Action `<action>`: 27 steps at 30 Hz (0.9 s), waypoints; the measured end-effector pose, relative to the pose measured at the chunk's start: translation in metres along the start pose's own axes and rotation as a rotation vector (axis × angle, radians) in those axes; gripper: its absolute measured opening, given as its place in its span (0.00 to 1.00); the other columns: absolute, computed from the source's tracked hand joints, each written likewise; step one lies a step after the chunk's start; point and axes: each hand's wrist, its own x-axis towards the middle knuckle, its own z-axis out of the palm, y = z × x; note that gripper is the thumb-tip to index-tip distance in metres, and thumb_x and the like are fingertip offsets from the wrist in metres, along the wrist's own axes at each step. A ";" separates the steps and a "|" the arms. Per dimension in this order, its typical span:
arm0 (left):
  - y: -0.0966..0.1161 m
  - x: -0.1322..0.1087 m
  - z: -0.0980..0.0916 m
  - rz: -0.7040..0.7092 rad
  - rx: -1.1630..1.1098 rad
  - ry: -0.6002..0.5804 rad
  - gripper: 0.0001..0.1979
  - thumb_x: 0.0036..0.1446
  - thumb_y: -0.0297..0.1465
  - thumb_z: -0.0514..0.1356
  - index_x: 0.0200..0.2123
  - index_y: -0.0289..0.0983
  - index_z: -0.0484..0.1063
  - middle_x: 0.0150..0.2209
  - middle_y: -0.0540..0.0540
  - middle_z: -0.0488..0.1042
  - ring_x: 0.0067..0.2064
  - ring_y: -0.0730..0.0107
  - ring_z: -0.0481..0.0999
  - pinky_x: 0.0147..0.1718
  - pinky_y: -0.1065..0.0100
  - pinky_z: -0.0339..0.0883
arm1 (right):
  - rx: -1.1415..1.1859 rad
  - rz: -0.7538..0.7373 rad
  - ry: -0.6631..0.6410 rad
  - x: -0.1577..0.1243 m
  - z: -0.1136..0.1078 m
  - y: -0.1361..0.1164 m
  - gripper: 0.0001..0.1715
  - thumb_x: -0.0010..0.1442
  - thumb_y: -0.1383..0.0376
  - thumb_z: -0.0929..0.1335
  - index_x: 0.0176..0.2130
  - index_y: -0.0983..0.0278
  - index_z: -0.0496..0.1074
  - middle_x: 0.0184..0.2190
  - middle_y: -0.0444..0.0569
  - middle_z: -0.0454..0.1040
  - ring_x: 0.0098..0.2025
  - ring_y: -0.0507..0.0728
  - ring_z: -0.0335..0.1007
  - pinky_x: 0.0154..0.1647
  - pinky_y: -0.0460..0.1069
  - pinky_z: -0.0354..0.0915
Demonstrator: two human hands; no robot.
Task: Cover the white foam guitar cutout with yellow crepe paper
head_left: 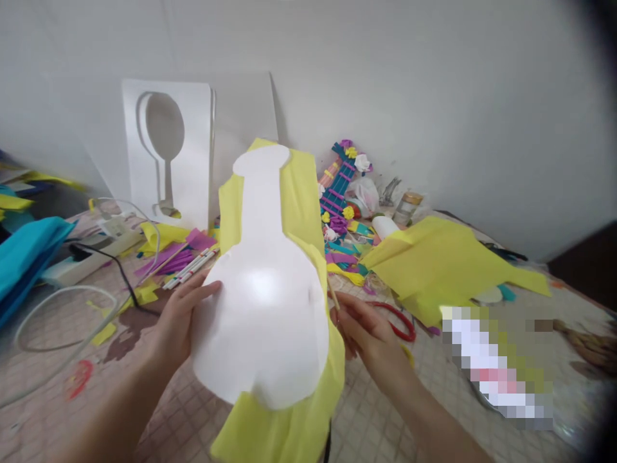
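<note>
A white guitar-shaped cutout [258,321], seemingly foam board or card, is held up before me with its neck pointing away. Yellow crepe paper [301,199] lies behind it, sticking out around the neck, along the right side and below the bottom edge. My left hand [186,308] grips the cutout's left edge, thumb on the front face. Close by the right edge, my right hand [361,325] has its fingers pinched on a thin pale stick [333,294]. Its fingertips are partly hidden, so contact with the yellow paper is unclear.
A white board with a spoon-shaped hole [195,141] leans on the wall. A decorated paper guitar [341,183] stands at the back. Yellow paper [434,263] lies right, blue paper [29,257] left. Cables [120,263], white sticks [190,269] and a glass jar [408,204] surround the work.
</note>
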 end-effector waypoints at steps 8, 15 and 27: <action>-0.009 -0.003 0.004 -0.027 0.058 -0.057 0.19 0.35 0.28 0.67 0.36 0.40 0.74 0.27 0.49 0.79 0.22 0.64 0.76 0.18 0.72 0.69 | 0.063 -0.020 0.065 -0.009 0.000 -0.013 0.19 0.55 0.57 0.67 0.46 0.59 0.70 0.20 0.39 0.62 0.17 0.45 0.53 0.17 0.44 0.49; -0.012 -0.007 0.006 -0.011 0.143 -0.092 0.15 0.39 0.31 0.66 0.34 0.43 0.73 0.27 0.51 0.77 0.23 0.68 0.76 0.20 0.73 0.68 | -0.009 0.001 0.071 -0.010 -0.004 -0.012 0.20 0.56 0.57 0.66 0.47 0.61 0.70 0.19 0.40 0.62 0.18 0.45 0.49 0.17 0.44 0.45; -0.014 -0.007 0.005 -0.036 0.160 -0.114 0.16 0.42 0.33 0.66 0.38 0.40 0.70 0.27 0.51 0.77 0.23 0.69 0.75 0.20 0.73 0.68 | 0.006 0.031 0.093 -0.012 -0.003 -0.017 0.21 0.55 0.57 0.66 0.47 0.64 0.71 0.17 0.38 0.57 0.18 0.45 0.47 0.19 0.45 0.43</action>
